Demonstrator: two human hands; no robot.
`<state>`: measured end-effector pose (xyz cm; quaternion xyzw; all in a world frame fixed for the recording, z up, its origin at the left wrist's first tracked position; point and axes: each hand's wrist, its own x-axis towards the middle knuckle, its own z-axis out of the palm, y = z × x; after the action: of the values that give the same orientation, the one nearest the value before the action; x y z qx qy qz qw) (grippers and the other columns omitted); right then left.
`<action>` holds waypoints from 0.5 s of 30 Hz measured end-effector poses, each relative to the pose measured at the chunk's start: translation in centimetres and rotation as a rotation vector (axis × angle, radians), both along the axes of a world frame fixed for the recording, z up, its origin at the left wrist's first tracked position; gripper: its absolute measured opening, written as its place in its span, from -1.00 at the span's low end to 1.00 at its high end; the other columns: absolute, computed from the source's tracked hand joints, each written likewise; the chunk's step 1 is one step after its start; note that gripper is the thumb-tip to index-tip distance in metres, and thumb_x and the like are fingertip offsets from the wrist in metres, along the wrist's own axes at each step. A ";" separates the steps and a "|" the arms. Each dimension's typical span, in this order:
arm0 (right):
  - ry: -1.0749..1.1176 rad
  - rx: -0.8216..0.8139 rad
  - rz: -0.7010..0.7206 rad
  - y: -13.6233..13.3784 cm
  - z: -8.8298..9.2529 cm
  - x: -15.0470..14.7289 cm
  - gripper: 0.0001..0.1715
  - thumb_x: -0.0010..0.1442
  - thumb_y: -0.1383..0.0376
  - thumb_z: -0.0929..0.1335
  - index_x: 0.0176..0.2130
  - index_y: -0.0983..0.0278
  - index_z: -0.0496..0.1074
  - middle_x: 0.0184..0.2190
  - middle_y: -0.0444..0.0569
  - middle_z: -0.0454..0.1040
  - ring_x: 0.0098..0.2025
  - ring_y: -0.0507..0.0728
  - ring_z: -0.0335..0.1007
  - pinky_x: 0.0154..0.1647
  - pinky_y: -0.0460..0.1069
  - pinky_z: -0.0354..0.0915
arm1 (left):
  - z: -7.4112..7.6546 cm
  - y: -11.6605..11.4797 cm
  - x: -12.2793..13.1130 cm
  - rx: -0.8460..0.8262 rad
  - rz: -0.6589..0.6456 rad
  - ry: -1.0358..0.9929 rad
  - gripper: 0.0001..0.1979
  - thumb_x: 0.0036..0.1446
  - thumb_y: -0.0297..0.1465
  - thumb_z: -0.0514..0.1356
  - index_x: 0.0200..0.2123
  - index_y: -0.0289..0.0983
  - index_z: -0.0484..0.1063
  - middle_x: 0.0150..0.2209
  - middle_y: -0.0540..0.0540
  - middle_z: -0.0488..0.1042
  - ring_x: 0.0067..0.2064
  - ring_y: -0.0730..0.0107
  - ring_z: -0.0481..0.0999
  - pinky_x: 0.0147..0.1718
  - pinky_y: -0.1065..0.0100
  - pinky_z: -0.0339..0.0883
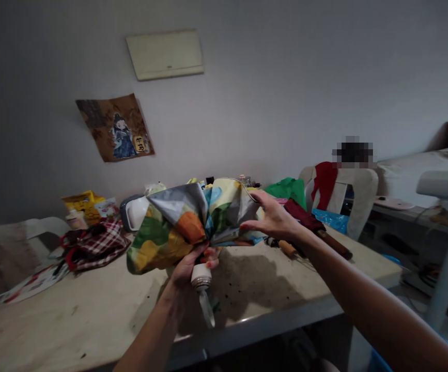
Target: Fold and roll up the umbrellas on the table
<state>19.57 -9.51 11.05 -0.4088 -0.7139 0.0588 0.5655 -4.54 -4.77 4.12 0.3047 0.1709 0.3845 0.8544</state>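
A partly folded umbrella [192, 222] with a colourful patterned canopy and silver underside fabric is held above the table. My left hand [187, 266] is closed around it just above the white handle [201, 274], which points down toward me. From the handle's end hangs a pale wrist strap [207, 308]. My right hand [272, 214] is at the canopy's right edge, thumb and fingers spread apart, with the fingertips against or just beside the fabric. The canopy hides part of the table behind it, and its folds bulge out loosely on both sides.
On the table [92, 315] lie plaid cloth [102, 243], a yellow packet [82, 204], a green bag [288, 191], a dark red folded umbrella [305, 214] and a blue plastic bag [332, 221]. Behind is a chair [363, 206], with a person's blurred head [352, 152] beyond.
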 end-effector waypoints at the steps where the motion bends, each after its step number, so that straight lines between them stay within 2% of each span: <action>1: 0.000 -0.076 0.024 0.1 -0.1 -0.2 -0.41 -0.19 0.18 0.53 -0.14 0.31 0.44 -0.14 0.07 0.48 -0.10 0.23 0.37 -0.03 0.15 0.28 | 0.0 0.0 0.0 0.029 0.012 0.012 -0.74 0.16 -0.50 0.13 -0.54 -0.29 0.14 -0.58 0.07 0.14 -0.62 0.62 0.22 -0.68 0.60 0.15; 3: 0.079 -0.228 0.188 0.5 -0.4 0.0 -0.62 -0.06 0.12 0.48 -0.30 0.32 0.45 -0.34 -0.01 0.50 -0.30 0.14 0.39 -0.19 0.07 0.33 | 0.0 0.1 0.0 0.090 0.044 0.026 -0.73 0.09 -0.52 0.21 -0.55 -0.30 0.15 -0.58 0.07 0.14 -0.61 0.62 0.22 -0.66 0.59 0.17; 5: 0.262 -0.267 0.387 0.7 -0.5 0.7 -0.64 -0.01 0.06 0.46 -0.40 0.30 0.44 -0.47 -0.10 0.45 -0.42 0.06 0.35 -0.30 -0.01 0.32 | -0.1 0.4 -0.3 0.140 0.065 0.049 -0.70 0.03 -0.52 0.26 -0.57 -0.30 0.15 -0.58 0.08 0.14 -0.61 0.63 0.22 -0.65 0.59 0.19; 7: 0.476 -0.224 0.507 0.7 -0.1 1.2 -0.62 -0.03 0.04 0.49 -0.44 0.29 0.43 -0.53 -0.14 0.40 -0.49 0.00 0.30 -0.39 -0.07 0.30 | -0.4 0.6 -0.6 0.160 0.047 0.085 -0.66 -0.02 -0.50 0.31 -0.60 -0.30 0.15 -0.59 0.08 0.13 -0.60 0.63 0.23 -0.64 0.59 0.19; 11: 0.741 -0.210 0.578 0.3 1.4 1.4 -0.61 -0.10 0.11 0.55 -0.51 0.29 0.38 -0.64 -0.22 0.25 -0.64 -0.09 0.08 -0.67 -0.18 0.09 | -1.1 1.0 -0.6 0.178 0.023 0.106 -0.65 -0.06 -0.47 0.35 -0.59 -0.31 0.17 -0.59 0.08 0.15 -0.59 0.63 0.24 -0.64 0.60 0.17; 13: 0.800 -0.208 0.595 0.3 1.9 1.4 -0.59 -0.14 0.14 0.56 -0.52 0.30 0.35 -0.66 -0.24 0.21 -0.67 -0.12 0.02 -0.74 -0.21 -0.02 | -1.1 0.9 -0.5 0.197 0.025 0.109 -0.66 -0.05 -0.47 0.34 -0.58 -0.31 0.17 -0.59 0.09 0.14 -0.60 0.63 0.24 -0.64 0.61 0.16; 15: 0.837 -0.196 0.596 0.3 2.0 1.8 -0.59 -0.16 0.17 0.57 -0.53 0.30 0.35 -0.65 -0.25 0.22 -0.67 -0.13 0.02 -0.75 -0.22 -0.03 | -0.8 0.8 -0.3 0.198 0.017 0.105 -0.66 -0.03 -0.47 0.33 -0.59 -0.31 0.16 -0.59 0.09 0.14 -0.59 0.64 0.23 -0.63 0.61 0.18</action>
<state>21.39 -9.17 13.07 -0.1805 -0.5032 0.4421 0.7202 -4.88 -3.98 3.28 0.4057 0.1792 0.3902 0.8069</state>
